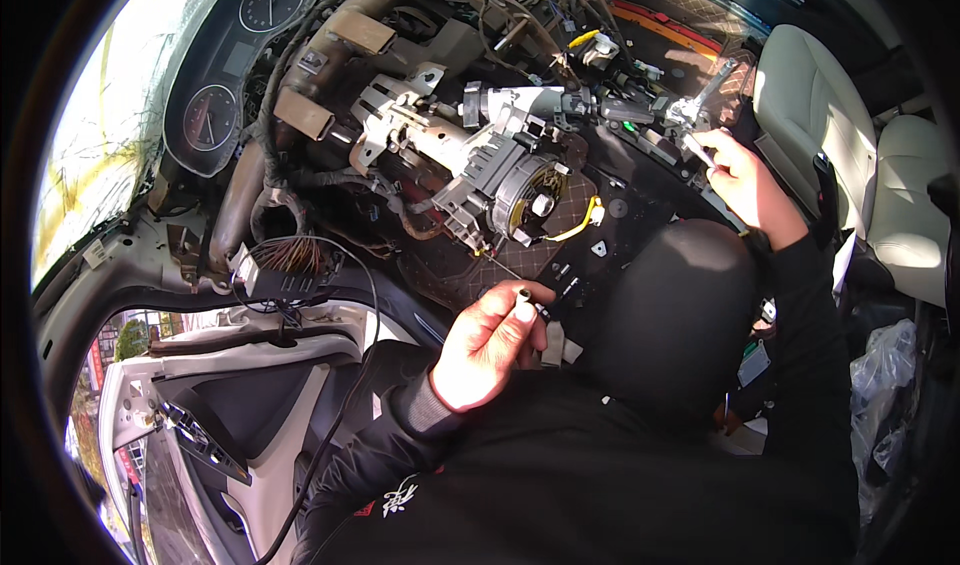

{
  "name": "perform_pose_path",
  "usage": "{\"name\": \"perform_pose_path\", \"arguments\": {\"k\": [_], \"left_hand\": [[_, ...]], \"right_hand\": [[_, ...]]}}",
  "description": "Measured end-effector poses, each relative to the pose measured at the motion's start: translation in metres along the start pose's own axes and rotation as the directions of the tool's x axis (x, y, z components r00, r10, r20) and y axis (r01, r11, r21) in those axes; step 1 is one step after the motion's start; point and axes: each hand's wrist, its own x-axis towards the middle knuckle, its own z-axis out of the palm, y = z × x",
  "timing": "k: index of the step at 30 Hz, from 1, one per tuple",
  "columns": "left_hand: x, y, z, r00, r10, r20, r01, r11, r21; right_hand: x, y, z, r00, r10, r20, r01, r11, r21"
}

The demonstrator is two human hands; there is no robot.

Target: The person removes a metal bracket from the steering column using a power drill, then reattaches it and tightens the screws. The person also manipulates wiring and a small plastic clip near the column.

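Observation:
My left hand (490, 347) is closed, thumb against fingers, around a small hollow-ended metal cylinder (524, 296). It hovers below the exposed steering column (440, 145), whose round coil unit (525, 197) faces me with a yellow-sleeved lead (580, 222) hanging from it. Out to the right, my right hand (742, 177) pinches a short pale rod-like piece (699, 150); its exact kind is unclear. Close to those fingertips stands a silvery metal lever assembly (690, 113) on the centre console. My fingers hide part of each held piece.
An instrument cluster (208, 125) sits upper left beside bare dashboard beams and wiring. A wired module (285, 270) hangs near the open door (240, 435). My raised knee (675, 315) lies between my arms. Grey seats (815, 115) stand at right, with a clear plastic bag (885, 385) below them.

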Motion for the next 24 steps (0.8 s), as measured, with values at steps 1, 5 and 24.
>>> {"name": "perform_pose_path", "arguments": {"k": [1, 5, 24], "left_hand": [[-0.001, -0.006, -0.003, 1.000, 0.025, 0.008, -0.025, 0.999, -0.028], [0.001, -0.028, -0.011, 1.000, 0.021, 0.017, -0.020, 1.000, -0.020], [0.004, -0.027, -0.014, 0.997, -0.014, 0.073, 0.009, 0.998, 0.065]], "right_hand": [[0.009, 0.033, 0.004, 0.978, -0.200, 0.061, 0.208, 0.962, -0.178], [0.035, 0.126, 0.058, 0.799, 0.291, 0.527, -0.127, 0.937, -0.324], [-0.028, 0.218, 0.159, 0.979, 0.191, -0.078, -0.193, 0.715, -0.672]]}}
